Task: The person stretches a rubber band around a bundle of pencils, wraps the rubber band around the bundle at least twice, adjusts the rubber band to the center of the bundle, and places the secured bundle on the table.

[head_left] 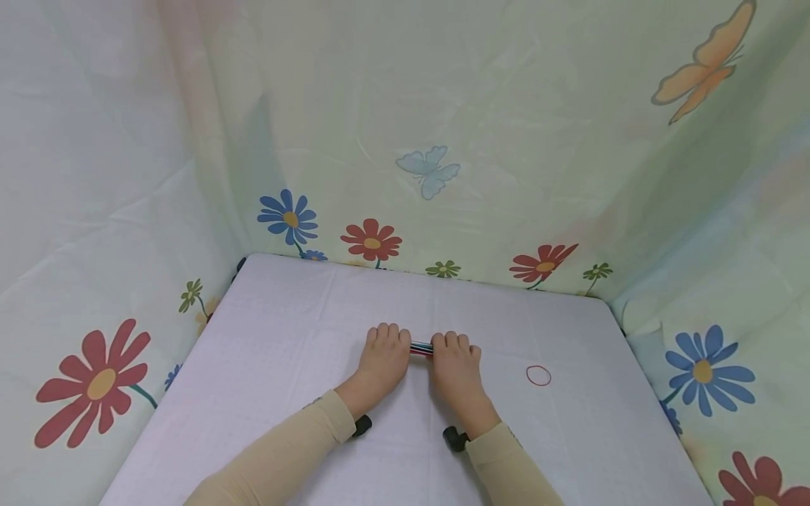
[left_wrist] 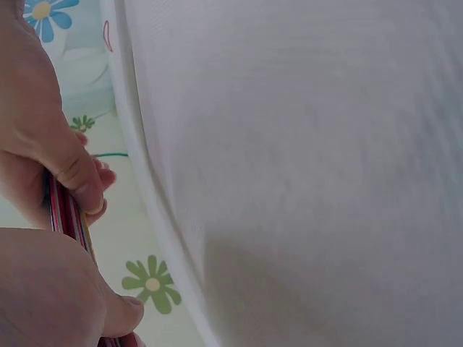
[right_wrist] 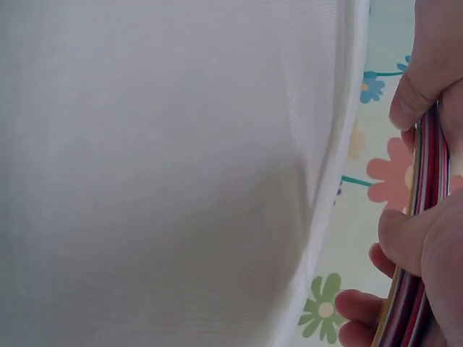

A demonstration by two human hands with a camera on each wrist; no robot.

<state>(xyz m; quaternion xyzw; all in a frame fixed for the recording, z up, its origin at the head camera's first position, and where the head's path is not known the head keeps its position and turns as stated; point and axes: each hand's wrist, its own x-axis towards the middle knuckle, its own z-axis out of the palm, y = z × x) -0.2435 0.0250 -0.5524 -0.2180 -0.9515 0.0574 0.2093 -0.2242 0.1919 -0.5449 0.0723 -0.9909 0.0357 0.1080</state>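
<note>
My left hand and right hand grip a bundle of long, thin coloured sticks, side by side over the table. Only a short stretch of the bundle shows between the fists in the head view. Red, dark, white and yellow stripes run along the sticks in the right wrist view, where the right thumb lies across them. The left thumb presses along the bundle in the left wrist view. Right of the hands, a thin red rubber band lies in a loop on the cloth.
A white cloth covers the table. Curtains printed with flowers and butterflies hang around its back and sides. Dark camera mounts sit under both wrists, below beige sleeves.
</note>
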